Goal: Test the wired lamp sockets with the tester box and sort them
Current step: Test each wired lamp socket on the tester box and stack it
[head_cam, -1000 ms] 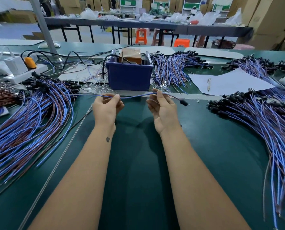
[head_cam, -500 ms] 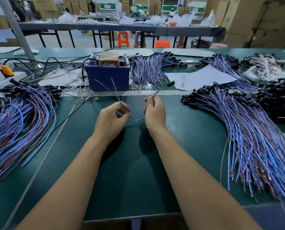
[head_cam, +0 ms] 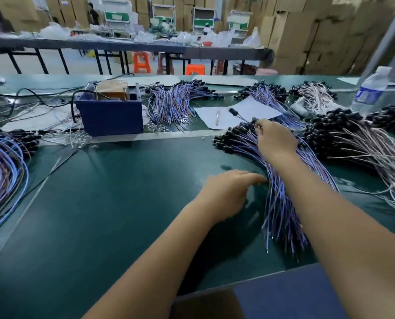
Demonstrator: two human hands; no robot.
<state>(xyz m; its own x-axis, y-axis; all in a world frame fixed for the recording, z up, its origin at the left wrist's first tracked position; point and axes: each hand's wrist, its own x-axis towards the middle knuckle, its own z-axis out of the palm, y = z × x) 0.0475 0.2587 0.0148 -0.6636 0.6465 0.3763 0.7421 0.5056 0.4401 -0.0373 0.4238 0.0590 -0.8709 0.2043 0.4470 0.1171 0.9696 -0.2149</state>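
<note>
Right hand (head_cam: 276, 143) is pinching one wired socket (head_cam: 232, 110) above the right blue-wire pile (head_cam: 281, 199); left hand (head_cam: 228, 192), fingers loosely spread, is touching the pile's near wires.

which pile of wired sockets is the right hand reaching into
The blue-wired pile right of centre, under the right hand; the other piles lie apart from that hand.

This is looking like a factory workroom. Big piles of wired lamp sockets (head_cam: 281, 180) are lying all over a long green table (head_cam: 113, 215). A blue tester box (head_cam: 110, 113) is sitting near the middle. Tall stacks of brown cardboard boxes (head_cam: 307, 31) are standing along the walls. Another long table (head_cam: 122, 46) is standing behind, with orange stools (head_cam: 142, 62) tucked under it.
</note>
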